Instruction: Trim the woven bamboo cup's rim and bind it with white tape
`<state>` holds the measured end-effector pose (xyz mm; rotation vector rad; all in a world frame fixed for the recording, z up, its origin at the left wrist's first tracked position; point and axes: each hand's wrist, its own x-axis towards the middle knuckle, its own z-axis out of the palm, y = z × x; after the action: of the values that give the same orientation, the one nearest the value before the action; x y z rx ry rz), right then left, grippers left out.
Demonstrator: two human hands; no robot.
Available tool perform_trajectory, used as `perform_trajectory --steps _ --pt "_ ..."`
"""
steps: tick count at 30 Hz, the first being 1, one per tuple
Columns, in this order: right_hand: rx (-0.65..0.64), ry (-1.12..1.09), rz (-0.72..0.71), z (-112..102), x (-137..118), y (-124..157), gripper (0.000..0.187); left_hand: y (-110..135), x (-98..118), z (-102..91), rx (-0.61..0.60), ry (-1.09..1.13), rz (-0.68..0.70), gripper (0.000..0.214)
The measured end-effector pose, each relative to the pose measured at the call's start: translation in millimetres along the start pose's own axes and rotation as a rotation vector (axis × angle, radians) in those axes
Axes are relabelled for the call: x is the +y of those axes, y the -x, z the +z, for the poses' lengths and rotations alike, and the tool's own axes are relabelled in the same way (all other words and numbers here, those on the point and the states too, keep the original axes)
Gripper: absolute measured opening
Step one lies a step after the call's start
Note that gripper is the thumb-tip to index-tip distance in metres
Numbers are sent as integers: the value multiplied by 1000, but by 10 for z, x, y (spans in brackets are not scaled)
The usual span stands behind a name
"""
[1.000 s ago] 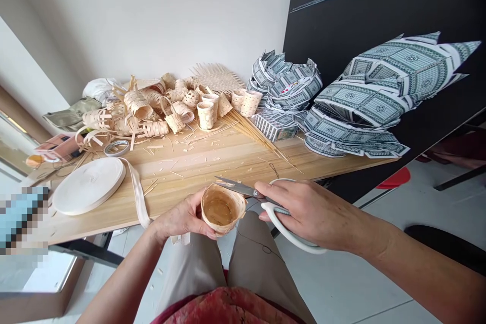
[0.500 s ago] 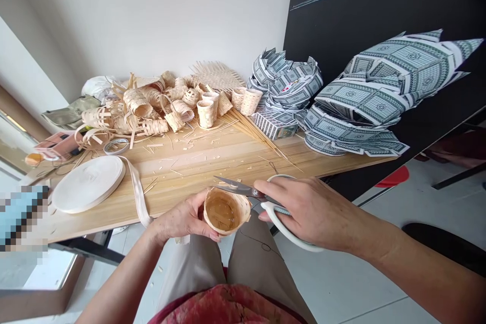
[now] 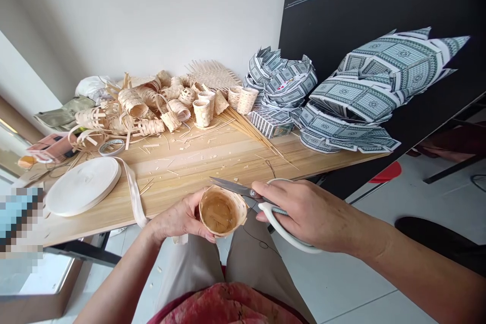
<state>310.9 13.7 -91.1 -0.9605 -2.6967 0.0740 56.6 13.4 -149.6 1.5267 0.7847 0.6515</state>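
Observation:
My left hand (image 3: 178, 220) is closed around a small woven bamboo cup (image 3: 222, 210), held over my lap with its mouth facing me. My right hand (image 3: 309, 212) grips white-handled scissors (image 3: 261, 201). Their blades lie across the cup's far rim, pointing left, and look nearly closed. Both hands hover just in front of the wooden table's (image 3: 212, 162) near edge.
On the table lie a flat roll of white tape (image 3: 81, 185) with a loose tail, a heap of woven bamboo cups and strips (image 3: 152, 104), thin bamboo sticks (image 3: 254, 134), scattered offcuts, and stacks of patterned folded paper (image 3: 349, 101). A black panel stands behind at right.
The cup has turned slightly in my left hand and the scissors have shifted a little along its rim. The view has drifted slightly.

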Motion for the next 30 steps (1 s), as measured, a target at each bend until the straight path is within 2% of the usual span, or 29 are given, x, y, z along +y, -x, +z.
perform_trajectory --steps 9,19,30 --pt "-51 -48 37 -135 63 1 16 23 20 -60 -40 135 -27 70" --pt "-116 -128 -24 -102 11 -102 21 23 140 -7 -68 143 -71 67" --pt "-128 -217 -41 -73 -24 -112 11 20 58 -75 -191 158 -200 78"
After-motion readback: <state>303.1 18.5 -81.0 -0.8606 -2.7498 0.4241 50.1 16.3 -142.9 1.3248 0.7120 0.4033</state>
